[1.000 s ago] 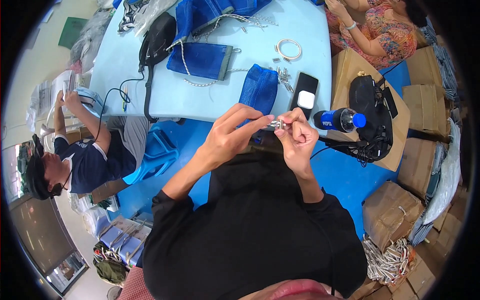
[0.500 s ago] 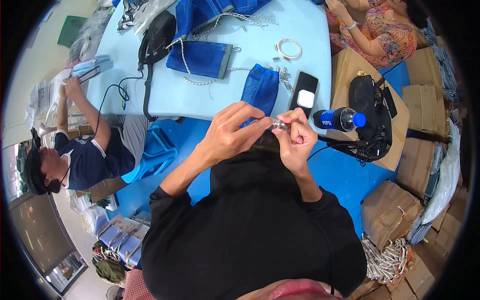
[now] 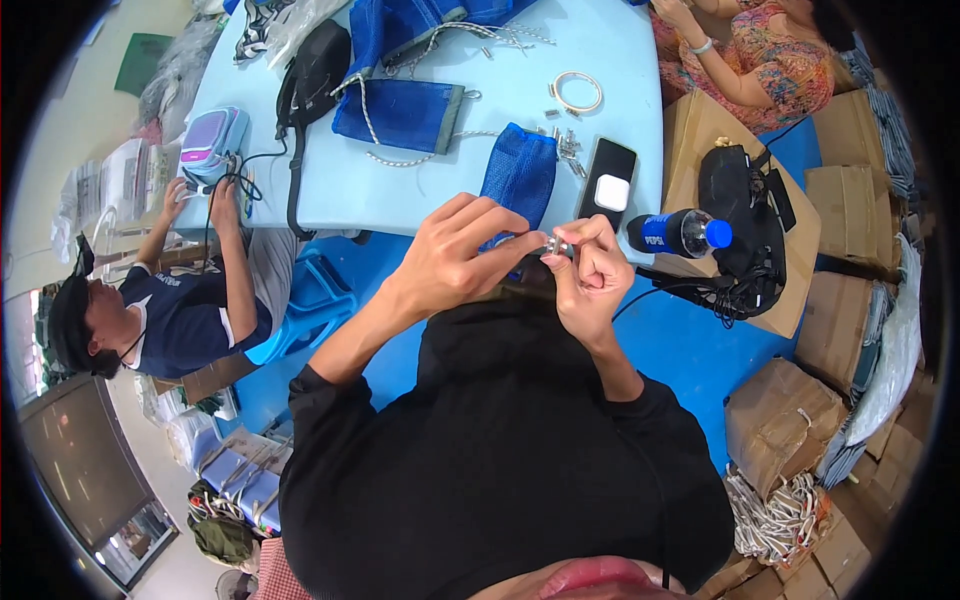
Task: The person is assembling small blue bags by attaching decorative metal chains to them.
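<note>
Metal fitting (image 3: pixel 556 245): just up and right of frame centre, by the blue mesh pouch (image 3: pixel 520 170).
Pinch tips: probably best if the right hand (image 3: pixel 590 265) anchors it and the left hand (image 3: pixel 450 250) nudges gently.
Fingers: right thumb and index gripping it; left ones look pinched on its left end.
Shine: silvery, tiny, mostly covered, exact shape unclear.

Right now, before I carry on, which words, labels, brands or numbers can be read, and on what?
Bottle: large white lettering on the blue label; legible, but I don't copy out brands or print.
Co-worker's dark shirt, at left: pale marks on the chest, too small to read.
Phone: no text I can make out.
Held metal piece: too small to show any marking.
</note>
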A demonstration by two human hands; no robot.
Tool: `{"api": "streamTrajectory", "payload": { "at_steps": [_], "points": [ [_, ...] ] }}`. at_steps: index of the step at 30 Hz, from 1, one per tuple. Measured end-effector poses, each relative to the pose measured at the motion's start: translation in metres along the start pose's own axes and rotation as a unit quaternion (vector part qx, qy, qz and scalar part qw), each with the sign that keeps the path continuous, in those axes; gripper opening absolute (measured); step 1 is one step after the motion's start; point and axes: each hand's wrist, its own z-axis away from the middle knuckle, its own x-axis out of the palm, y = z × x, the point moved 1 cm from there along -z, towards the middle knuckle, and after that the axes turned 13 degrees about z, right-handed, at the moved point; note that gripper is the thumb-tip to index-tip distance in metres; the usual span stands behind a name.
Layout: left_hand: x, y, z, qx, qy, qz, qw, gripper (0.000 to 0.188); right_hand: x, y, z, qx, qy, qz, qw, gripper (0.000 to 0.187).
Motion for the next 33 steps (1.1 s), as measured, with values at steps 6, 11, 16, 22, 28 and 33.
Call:
{"api": "streamTrajectory", "payload": {
  "at_steps": [6,11,16,22,28,33],
  "points": [
    [0.001,-0.003,0.001,0.002,-0.011,0.003,1.000,0.035,0.001,-0.001,0.000,-0.017,-0.004,0.018,1.000,0.059],
    [0.006,-0.005,0.001,0.012,0.010,0.024,1.000,0.034,0.001,-0.001,0.001,-0.008,-0.012,0.009,1.000,0.059],
    [0.010,-0.004,0.003,0.026,0.029,0.032,0.999,0.033,0.001,0.005,0.003,0.024,-0.007,-0.005,1.000,0.059],
    [0.007,-0.008,0.004,0.025,0.009,0.029,0.999,0.035,0.000,0.012,0.004,0.071,-0.019,-0.032,0.997,0.055],
    [0.009,-0.015,0.013,0.006,0.037,0.005,0.999,0.030,0.007,-0.002,-0.004,0.198,-0.014,-0.211,0.957,0.026],
    [0.015,-0.022,0.020,0.001,0.060,-0.001,0.998,0.030,0.001,0.029,0.004,0.319,-0.133,-0.233,0.909,0.016]
  ]
}}
